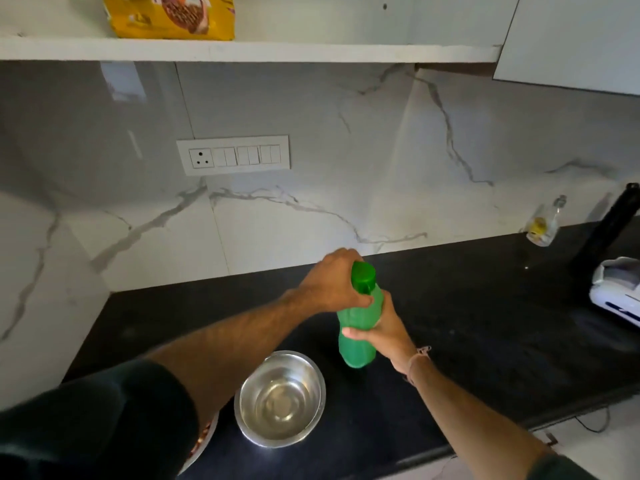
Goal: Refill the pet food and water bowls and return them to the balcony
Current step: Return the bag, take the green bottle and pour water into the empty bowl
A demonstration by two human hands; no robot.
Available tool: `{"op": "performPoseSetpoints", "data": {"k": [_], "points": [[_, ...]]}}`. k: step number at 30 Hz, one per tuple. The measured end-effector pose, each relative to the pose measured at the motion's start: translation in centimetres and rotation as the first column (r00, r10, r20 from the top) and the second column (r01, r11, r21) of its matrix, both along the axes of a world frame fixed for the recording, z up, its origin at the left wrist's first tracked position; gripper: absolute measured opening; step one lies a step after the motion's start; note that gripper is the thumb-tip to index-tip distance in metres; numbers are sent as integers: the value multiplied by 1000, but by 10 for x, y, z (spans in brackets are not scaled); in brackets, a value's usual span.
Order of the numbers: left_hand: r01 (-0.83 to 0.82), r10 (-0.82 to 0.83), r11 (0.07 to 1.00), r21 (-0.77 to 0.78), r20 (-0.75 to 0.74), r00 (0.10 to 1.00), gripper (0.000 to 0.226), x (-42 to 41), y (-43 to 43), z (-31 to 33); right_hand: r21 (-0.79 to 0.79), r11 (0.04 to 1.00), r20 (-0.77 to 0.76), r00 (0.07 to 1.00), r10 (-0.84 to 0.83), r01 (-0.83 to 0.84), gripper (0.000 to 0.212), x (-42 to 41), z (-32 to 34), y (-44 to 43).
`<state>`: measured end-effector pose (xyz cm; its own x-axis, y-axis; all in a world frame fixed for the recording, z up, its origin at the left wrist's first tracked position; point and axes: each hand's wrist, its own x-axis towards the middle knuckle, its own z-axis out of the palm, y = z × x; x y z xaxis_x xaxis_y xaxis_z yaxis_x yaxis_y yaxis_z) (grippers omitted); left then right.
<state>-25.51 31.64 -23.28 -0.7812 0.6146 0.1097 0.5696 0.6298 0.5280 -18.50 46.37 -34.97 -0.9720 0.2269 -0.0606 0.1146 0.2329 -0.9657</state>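
A green plastic bottle (356,332) stands upright on the black countertop (485,323). My right hand (384,329) grips its body from the right. My left hand (334,282) curls around the bottle's neck just beside the green cap (363,277). In front of the bottle sits a steel bowl (280,398) holding clear water. A second bowl (204,441) with brown food shows only as a sliver under my left arm.
A yellow pet food bag (169,15) lies on the white shelf above. A switch panel (233,154) is on the marble wall. At the right stand a small glass bottle (543,223), a black object (609,226) and a white appliance (616,289).
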Motion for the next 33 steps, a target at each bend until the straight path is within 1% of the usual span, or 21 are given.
{"op": "performPoseSetpoints", "data": {"k": [2, 4, 6, 8, 9, 11, 13, 15, 17, 19, 22, 24, 26, 30, 33], "points": [[-4, 5, 1000, -12, 18, 1000, 57, 4, 6, -22, 32, 999, -28, 999, 18, -17, 95, 4, -9, 3], [-22, 22, 999, 24, 15, 1000, 56, 8, 13, -33, 66, 997, -58, 998, 29, -25, 98, 4, -14, 9], [-17, 17, 999, 34, 8, 1000, 58, 8, 19, -36, 105, 994, -78, 996, 49, -41, 103, 4, -14, 16], [21, -21, 1000, -2, 2, 1000, 63, 4, 22, -34, 139, 989, -104, 992, 65, -51, 109, 2, -14, 22], [50, -50, 998, -24, 2, 999, 65, 2, 23, -32, 157, 985, -108, 991, 82, -64, 108, 0, -12, 23], [129, -128, 991, -28, 36, 991, 64, -4, 22, -30, 190, 978, -107, 988, 112, -91, 96, -3, -6, 24], [213, -214, 977, 19, 107, 971, 64, -6, 20, -30, 199, 975, -112, 987, 117, -94, 83, -6, 0, 21], [216, -229, 971, 103, 131, 965, 57, -3, 19, -33, 208, 974, -114, 986, 119, -93, 81, -7, 3, 18], [183, -207, 968, 173, 131, 970, 49, 1, 21, -37, 222, 971, -111, 987, 120, -93, 86, -7, 3, 18], [165, -190, 969, 184, 130, 973, 48, 4, 22, -38, 228, 970, -117, 987, 112, -83, 87, -6, 1, 20], [122, -146, 974, 189, 117, 982, 49, 6, 23, -39, 253, 966, -127, 989, 81, -47, 82, -7, -4, 15], [14, -39, 971, 238, 99, 994, 52, 11, 24, -43, 249, 969, -129, 991, 23, 10, 76, -11, -11, 9], [-94, 71, 952, 290, 91, 993, 53, 16, 25, -47, 244, 969, -134, 991, 2, 31, 73, -16, -16, 2], [-202, 186, 934, 296, 83, 979, 59, 16, 18, -47, 296, 955, -135, 990, 40, 1, 67, -31, -13, -12], [-206, 193, 950, 234, 77, 978, 66, 8, 1, -41, 275, 961, -154, 986, 60, -16, 63, -45, -8, -26]]}}
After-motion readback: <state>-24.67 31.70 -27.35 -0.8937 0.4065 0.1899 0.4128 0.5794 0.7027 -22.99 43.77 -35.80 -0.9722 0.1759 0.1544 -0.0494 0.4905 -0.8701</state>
